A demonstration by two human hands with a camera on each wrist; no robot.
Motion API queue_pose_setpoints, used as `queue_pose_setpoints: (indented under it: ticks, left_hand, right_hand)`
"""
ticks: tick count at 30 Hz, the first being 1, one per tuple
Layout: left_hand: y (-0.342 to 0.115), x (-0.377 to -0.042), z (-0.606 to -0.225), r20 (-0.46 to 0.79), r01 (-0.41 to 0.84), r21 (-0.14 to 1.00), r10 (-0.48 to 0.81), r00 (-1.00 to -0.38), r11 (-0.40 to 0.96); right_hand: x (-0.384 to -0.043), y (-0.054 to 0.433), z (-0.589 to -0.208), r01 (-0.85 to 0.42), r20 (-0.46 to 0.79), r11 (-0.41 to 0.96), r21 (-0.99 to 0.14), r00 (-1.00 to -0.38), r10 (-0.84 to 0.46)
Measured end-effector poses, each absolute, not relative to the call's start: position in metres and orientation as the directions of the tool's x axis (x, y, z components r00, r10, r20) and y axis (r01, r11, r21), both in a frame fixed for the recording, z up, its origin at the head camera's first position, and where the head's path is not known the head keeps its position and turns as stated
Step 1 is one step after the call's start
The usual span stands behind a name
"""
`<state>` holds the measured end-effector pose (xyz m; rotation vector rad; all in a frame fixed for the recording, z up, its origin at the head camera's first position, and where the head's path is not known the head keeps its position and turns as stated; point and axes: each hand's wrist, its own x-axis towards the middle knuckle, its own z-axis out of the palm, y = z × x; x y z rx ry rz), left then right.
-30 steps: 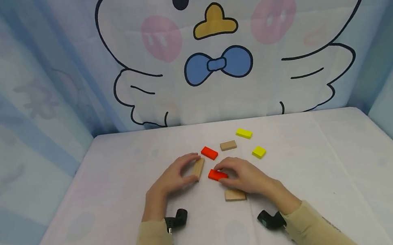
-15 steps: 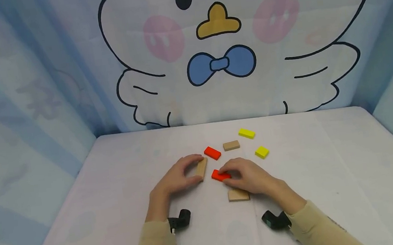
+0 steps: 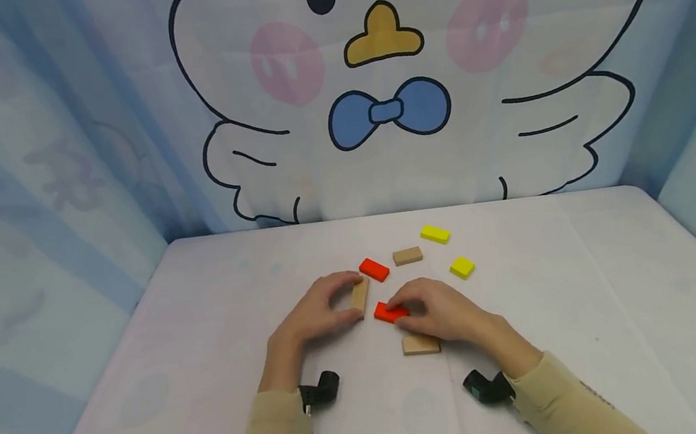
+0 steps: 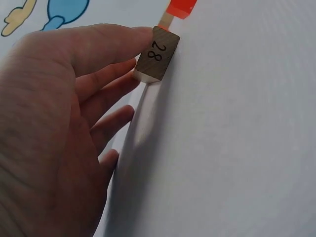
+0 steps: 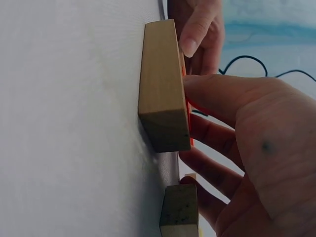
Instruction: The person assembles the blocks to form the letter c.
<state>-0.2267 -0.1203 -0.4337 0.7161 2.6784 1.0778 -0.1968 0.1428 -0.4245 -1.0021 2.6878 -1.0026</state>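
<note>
My left hand [image 3: 317, 313] pinches a plain wooden block [image 3: 361, 297] by its ends, thumb at the near end and fingers at the far end. In the left wrist view, the end of this wooden block [image 4: 159, 53] bears the number 28. My right hand [image 3: 441, 313] pinches a red block [image 3: 389, 312] lying just right of the wooden one, with a narrow gap between them. Another wooden block [image 3: 421, 344] lies just in front of the right hand; in the right wrist view this wooden block [image 5: 160, 74] hides most of the red one.
Behind the hands lie a second red block [image 3: 374, 269], a smaller wooden block [image 3: 408, 256] and two yellow blocks, one farther back [image 3: 435, 234] and the other yellow block [image 3: 462, 267] nearer. A white-covered table [image 3: 565, 335] bears them all. A printed curtain [image 3: 394, 168] hangs behind its far edge.
My left hand has shifted slightly to the right with the wooden block, narrowing the gap to the red block. My right hand stays nearly in place on the red block. The head view sways a little.
</note>
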Motion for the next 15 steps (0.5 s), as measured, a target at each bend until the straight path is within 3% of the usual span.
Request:
queue_pose_setpoints:
  ticks: [6,15]
  left_hand:
    - [-0.115,-0.228,-0.437,0.077,0.449,0.659,0.540,-0.838,0.603]
    - [-0.105,-0.229,-0.439,0.086,0.469,0.620,0.539,-0.838,0.630]
  right_hand:
    - [-0.197,0.141,-0.423,-0.569,0.131,0.544,-0.617,-0.756,-0.642]
    - [-0.195,0.143,-0.422,-0.569,0.105,0.544,-0.616,-0.744,-0.660]
